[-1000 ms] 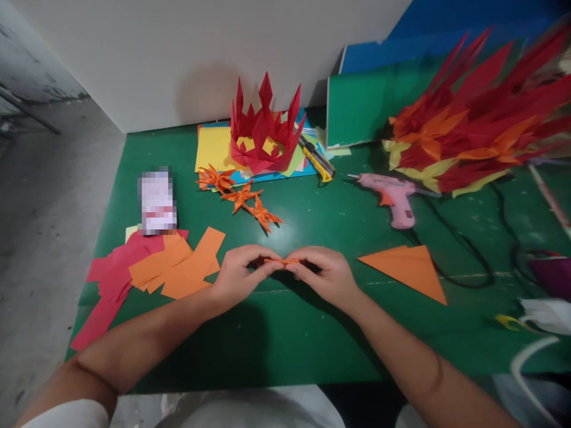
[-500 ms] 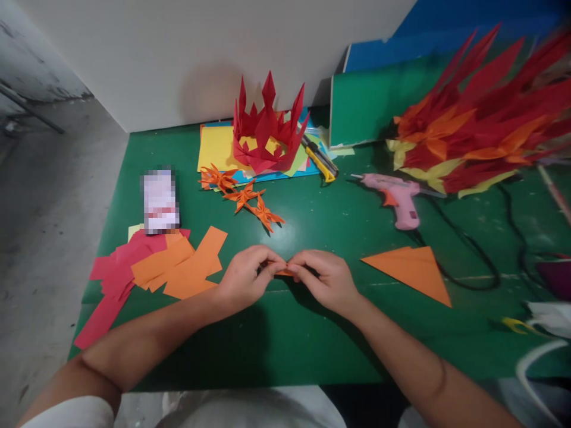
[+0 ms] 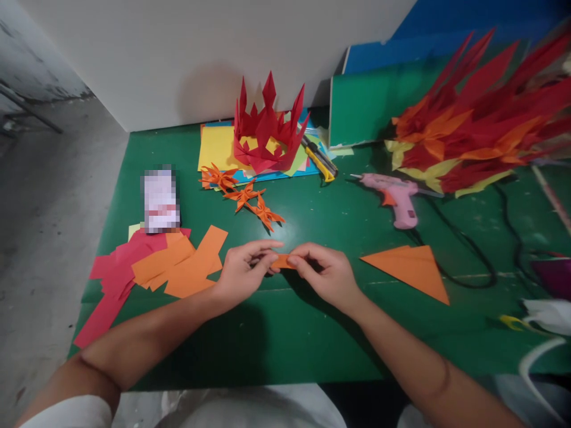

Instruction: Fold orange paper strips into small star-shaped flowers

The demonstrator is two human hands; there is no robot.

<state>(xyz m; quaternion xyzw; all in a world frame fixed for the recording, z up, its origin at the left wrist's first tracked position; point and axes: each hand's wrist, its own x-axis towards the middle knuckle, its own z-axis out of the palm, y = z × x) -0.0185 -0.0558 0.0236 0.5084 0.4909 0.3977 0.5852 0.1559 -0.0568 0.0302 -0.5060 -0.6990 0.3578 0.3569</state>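
Note:
Between my hands is a small folded piece of orange paper [image 3: 282,261]. My left hand [image 3: 245,270] pinches its left end between thumb and fingers, with the index finger stretched out above it. At the right end, my right hand [image 3: 323,273] grips the paper between thumb and index finger. Just beyond my hands lie several folded orange paper flowers [image 3: 244,195]. Loose orange paper strips [image 3: 178,264] and red paper strips [image 3: 118,267] are spread to the left of my left hand. A folded orange paper triangle [image 3: 414,267] rests to the right.
A red paper crown [image 3: 267,142] stands on coloured sheets at the back, beside a yellow cutter [image 3: 323,163]. A pink glue gun [image 3: 395,193] with a black cord lies right of centre. Behind it is a red-orange paper piece [image 3: 482,125]. A phone [image 3: 161,199] lies at left.
My left index finger has straightened and lifted off the paper. More of the orange piece now shows between my fingers, turned with its flat face up.

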